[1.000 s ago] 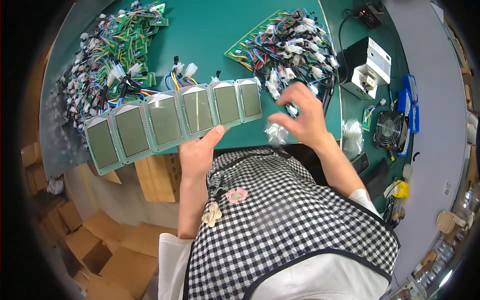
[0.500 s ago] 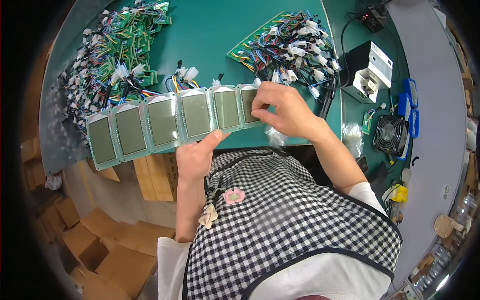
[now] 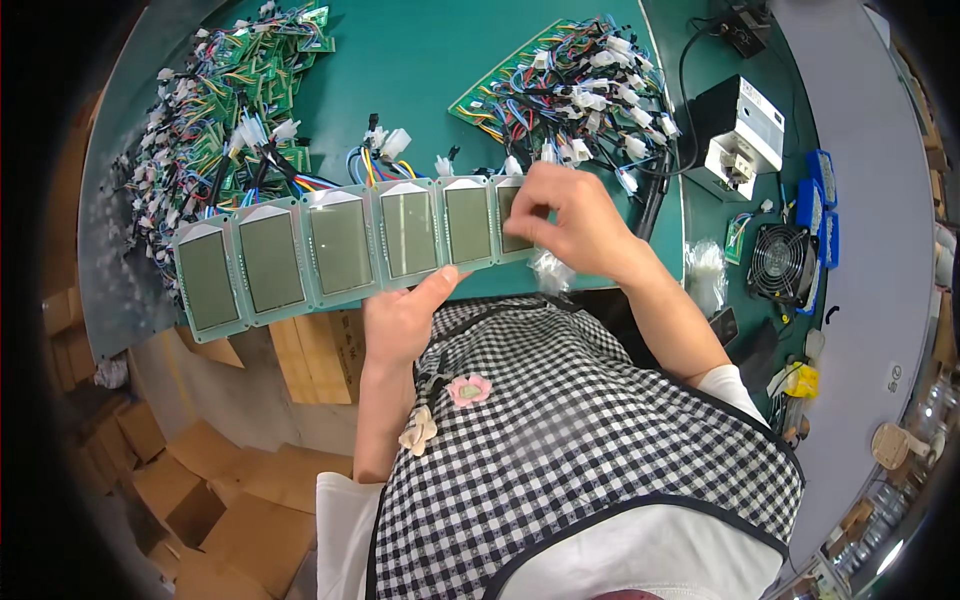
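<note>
Green strip of six screens (image 3: 340, 247) was over near edge of counter (image 3: 420, 70). Left hand (image 3: 400, 322): grip closed on lower edge. Right hand (image 3: 575, 225): fingers bent at right end, hold could not be told.

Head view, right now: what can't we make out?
Head view: most fingers of the left hand, hidden behind the display strip.
Head view: part of the rightmost screen, covered by the right hand.
Head view: right fingertips, too blurred to tell whether they touch that screen.
Head view: lower ends of the coloured wires, hidden behind the display strip.
</note>
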A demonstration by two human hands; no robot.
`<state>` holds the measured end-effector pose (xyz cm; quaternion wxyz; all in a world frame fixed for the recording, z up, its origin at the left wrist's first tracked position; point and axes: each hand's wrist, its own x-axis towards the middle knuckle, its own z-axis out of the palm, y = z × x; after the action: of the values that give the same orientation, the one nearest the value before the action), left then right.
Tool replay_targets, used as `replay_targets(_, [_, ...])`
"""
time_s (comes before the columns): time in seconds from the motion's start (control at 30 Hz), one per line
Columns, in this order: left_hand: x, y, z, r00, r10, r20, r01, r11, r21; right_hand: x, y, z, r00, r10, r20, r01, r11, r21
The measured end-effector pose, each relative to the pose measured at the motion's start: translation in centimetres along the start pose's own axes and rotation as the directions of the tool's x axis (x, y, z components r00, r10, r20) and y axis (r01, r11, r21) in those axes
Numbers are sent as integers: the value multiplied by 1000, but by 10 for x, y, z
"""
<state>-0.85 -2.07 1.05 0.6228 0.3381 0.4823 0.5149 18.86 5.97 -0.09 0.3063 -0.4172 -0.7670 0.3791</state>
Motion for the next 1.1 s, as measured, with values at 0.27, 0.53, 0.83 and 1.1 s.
replay_targets(0.27, [-1, -2, -5, 1000, 26, 9, -26, 1000, 6, -6, 3, 16, 920, -323, -221, 248, 918, -309])
replay_targets(0.53, [2, -6, -4, 998, 56, -5, -56, 997, 53, -11, 8, 22, 913, -249, -322, 215, 967, -137])
replay_targets(0.83, [0, -2, -3, 998, 34, -50, -34, 999, 12, -4, 7, 29, 916, -267, -298, 209, 954, -215])
replay_targets(1.1, [4, -5, -6, 991, 112, -69, -117, 991, -58, -16, -3, 25, 925, -210, -317, 216, 976, -19])
